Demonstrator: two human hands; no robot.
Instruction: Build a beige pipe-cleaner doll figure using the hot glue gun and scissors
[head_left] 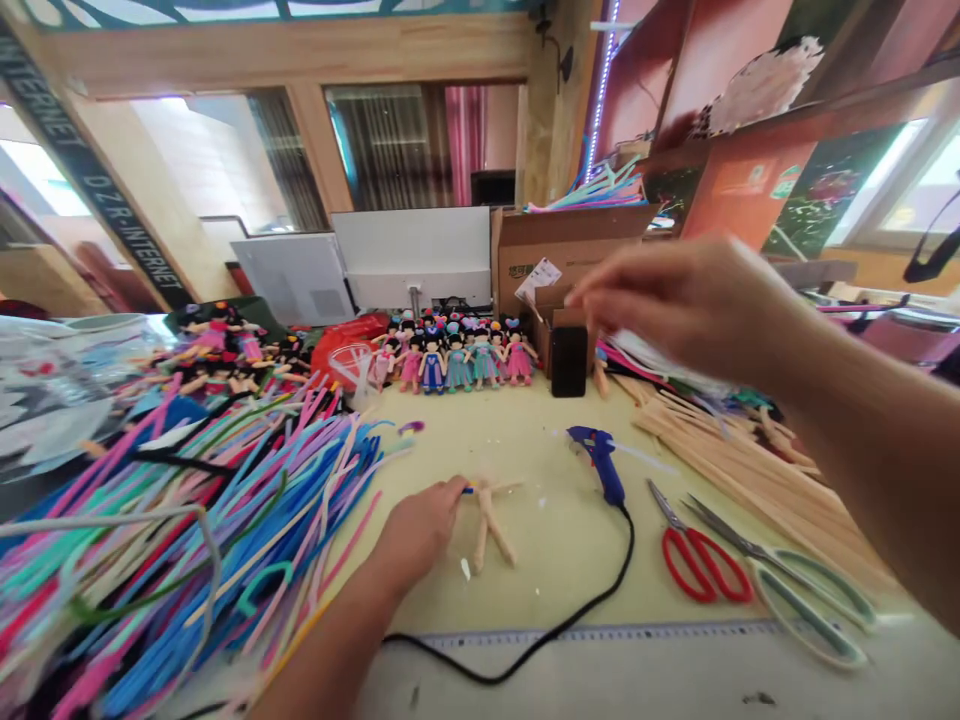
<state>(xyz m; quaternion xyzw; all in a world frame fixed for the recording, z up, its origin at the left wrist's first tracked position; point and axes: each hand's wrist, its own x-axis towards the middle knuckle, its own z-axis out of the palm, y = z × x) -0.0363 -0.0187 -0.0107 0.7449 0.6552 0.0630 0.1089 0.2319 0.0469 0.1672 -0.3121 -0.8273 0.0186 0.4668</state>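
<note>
On the table lies a beige pipe-cleaner figure [487, 520] with two legs and a thin arm stretched to the right. My left hand [420, 520] is closed at the figure's left side, its fingertips pinched where the other arm would be. A small blue and yellow bit shows right beside those fingertips. My right hand [675, 300] is raised well above the table, in front of the cardboard box, slightly blurred. Its fingers are drawn together and point left; whatever they hold, if anything, cannot be made out. A blue glue gun [598, 462] lies right of the figure.
Red-handled scissors [701, 565] and pale green scissors [802, 590] lie at right, near beige pipe cleaners [735, 470]. Colourful pipe cleaners [247, 530] cover the left side. Finished dolls [457, 360] stand behind, beside a black box [568, 360]. A black cord [577, 630] crosses a ruler [675, 632].
</note>
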